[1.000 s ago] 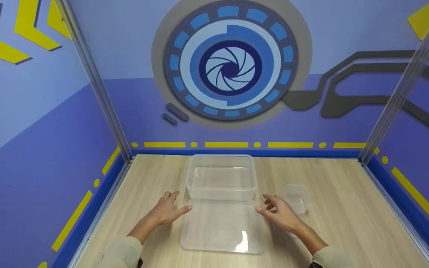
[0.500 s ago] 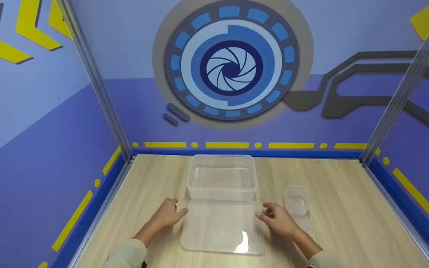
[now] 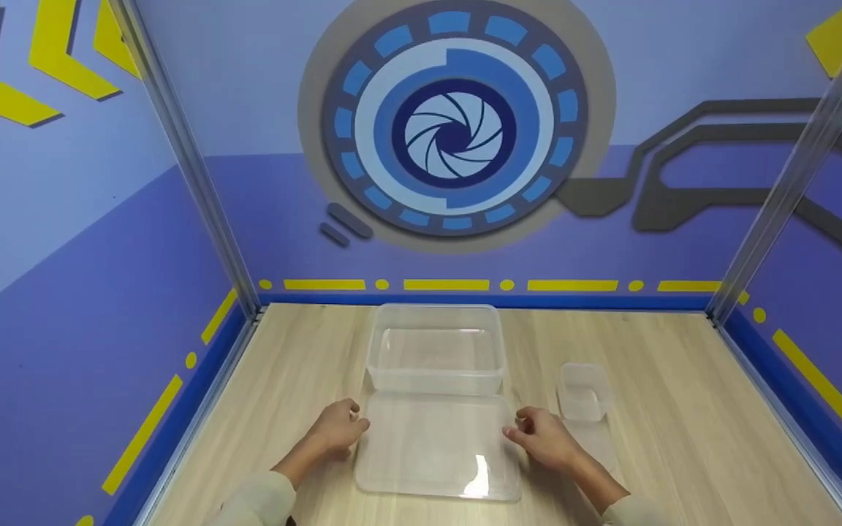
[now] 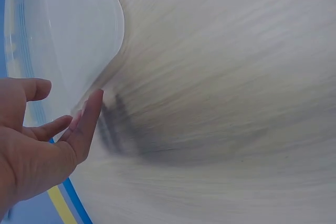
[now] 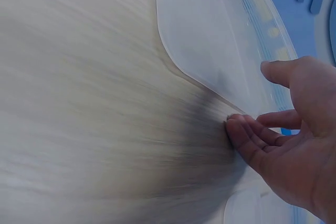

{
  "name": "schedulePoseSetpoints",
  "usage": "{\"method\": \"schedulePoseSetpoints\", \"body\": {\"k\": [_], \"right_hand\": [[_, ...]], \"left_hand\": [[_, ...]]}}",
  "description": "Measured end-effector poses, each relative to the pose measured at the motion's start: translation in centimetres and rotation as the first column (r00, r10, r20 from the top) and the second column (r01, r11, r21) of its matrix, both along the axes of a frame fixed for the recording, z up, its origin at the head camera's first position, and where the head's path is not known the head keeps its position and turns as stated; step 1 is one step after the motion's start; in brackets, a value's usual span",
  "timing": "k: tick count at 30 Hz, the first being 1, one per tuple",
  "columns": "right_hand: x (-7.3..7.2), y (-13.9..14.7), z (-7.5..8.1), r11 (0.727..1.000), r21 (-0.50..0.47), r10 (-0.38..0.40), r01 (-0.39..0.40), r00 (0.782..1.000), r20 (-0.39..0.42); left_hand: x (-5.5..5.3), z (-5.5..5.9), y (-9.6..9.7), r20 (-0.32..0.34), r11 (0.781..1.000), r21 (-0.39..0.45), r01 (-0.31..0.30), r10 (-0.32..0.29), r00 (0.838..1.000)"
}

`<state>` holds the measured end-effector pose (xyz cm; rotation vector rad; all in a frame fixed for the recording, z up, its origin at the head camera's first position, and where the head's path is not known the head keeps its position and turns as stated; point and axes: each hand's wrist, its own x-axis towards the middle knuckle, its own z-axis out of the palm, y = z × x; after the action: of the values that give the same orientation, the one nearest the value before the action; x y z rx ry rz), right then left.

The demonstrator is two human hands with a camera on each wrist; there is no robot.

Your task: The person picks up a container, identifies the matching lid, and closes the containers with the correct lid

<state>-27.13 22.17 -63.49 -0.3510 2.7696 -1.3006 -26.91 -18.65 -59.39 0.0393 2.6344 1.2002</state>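
Both hands have drawn back toward the person since the earliest head view, sliding along the sides of the clear lid, while the lid and the containers have stayed where they were. Left hand point(image 3: 337, 427) is beside the lid's left edge, its fingers loosely bent and gripping nothing, its thumb pointing in toward that edge. Right hand point(image 3: 545, 440) mirrors it at the opposite edge, fingers also relaxed and slightly curled, holding nothing. Whether either thumb touches the rim cannot be told. Between the two hands, the lid point(image 3: 428, 449) lies flat on the worktop point(image 3: 691, 424), reaching nearer to the person than the fingertips do. Just past the fingertips, and between the hands, stands the large clear box point(image 3: 435, 381), upright and uncovered, right at the lid's far edge. Beyond the right hand and to its right is the small clear container point(image 3: 583, 394); a flat clear piece point(image 3: 593, 438) lies just in front of that, partly hidden behind the right wrist.
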Motion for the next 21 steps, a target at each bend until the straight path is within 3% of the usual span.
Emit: {"method": "schedulePoseSetpoints", "body": {"k": [4, 10, 13, 17, 21], "right_hand": [[0.0, -0.2, 0.1, 0.999, 0.002, 0.05, -0.05, 0.999, -0.007], [0.2, -0.5, 0.4, 0.997, -0.007, 0.08, -0.08, 0.997, -0.008], [0.4, -0.7, 0.5, 0.995, -0.077, 0.073, -0.067, 0.994, 0.081], [0.8, -1.0, 0.8, 0.983, -0.182, 0.061, -0.022, 0.975, 0.214], [0.8, -1.4, 1.1, 0.975, -0.22, 0.033, 0.026, 0.965, 0.259]], "left_hand": [[0.1, -0.4, 0.4, 0.047, 1.0, 0.0, -0.025, 0.025, 0.999], [0.2, -0.9, 1.0, 0.057, 0.998, -0.047, -0.029, 0.031, 0.998], [0.3, -0.8, 1.1, 0.077, 0.998, -0.037, -0.045, 0.047, 0.996], [0.4, -0.4, 1.2, 0.116, 0.997, -0.018, -0.081, 0.083, 0.99], [0.3, -0.2, 1.5, 0.113, 0.994, -0.019, -0.107, 0.108, 0.988]]}}
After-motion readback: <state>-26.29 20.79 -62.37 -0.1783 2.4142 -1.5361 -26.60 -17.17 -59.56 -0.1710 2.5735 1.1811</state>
